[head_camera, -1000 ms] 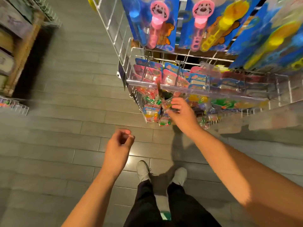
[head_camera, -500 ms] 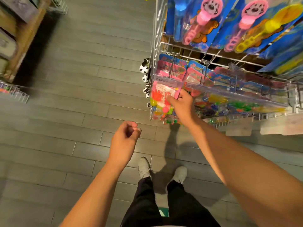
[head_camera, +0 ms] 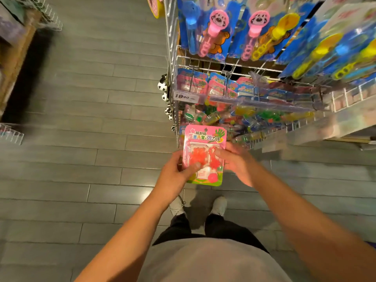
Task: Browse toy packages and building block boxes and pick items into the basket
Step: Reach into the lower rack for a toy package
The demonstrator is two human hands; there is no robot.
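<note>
Fingers of left hand (head_camera: 177, 171) and right hand (head_camera: 237, 161) pinch pink toy package (head_camera: 204, 143).

Pink toy package (head_camera: 204, 139) with orange-red toys, green bottom edge; grey plank floor (head_camera: 91, 139).

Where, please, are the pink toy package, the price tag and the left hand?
pink toy package (head_camera: 205, 137): head view, printed header card.
price tag (head_camera: 188, 97): head view, label face on shelf rail.
left hand (head_camera: 176, 171): head view, back of hand.

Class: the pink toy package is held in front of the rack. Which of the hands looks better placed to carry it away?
Probably left: the left hand grips the pink toy package, thumb across its front; the right hand looks blurred.
</note>
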